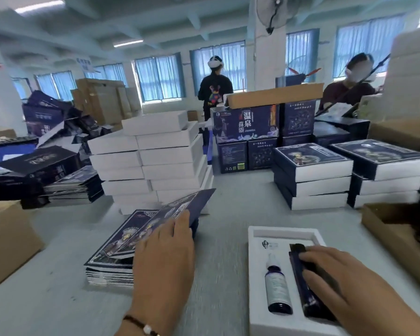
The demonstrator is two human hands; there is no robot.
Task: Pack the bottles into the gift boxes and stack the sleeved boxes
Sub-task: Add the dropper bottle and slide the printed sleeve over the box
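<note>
The head view showed the fingers of the right hand (344,282) lying flat and nearly straight on a dark, long packet (308,289), pressing it down into the right slot of the white tray (257,275); they were not closed around it. Just beside the packet, in the left slot of the same tray, a small dark bottle (277,289) already lay with its cap pointing away from the person. The left hand (165,253) had its fingers bent lightly over the edge of a flat printed sleeve (180,207), lifting its far end from the pile of flat sleeves (112,258) on the table (228,209); the thumb was hidden, so how firm the hold was I cannot tell. Further out, two stacks of sleeved boxes (310,175) stood at the right, three boxes high each, as far as could be seen. In the middle a tall pile of plain white boxes (150,161) waited without sleeves. I judge that the task was well begun but far from the end: this tray was nearly filled, its sleeve was not yet on, and many white boxes remained.
</note>
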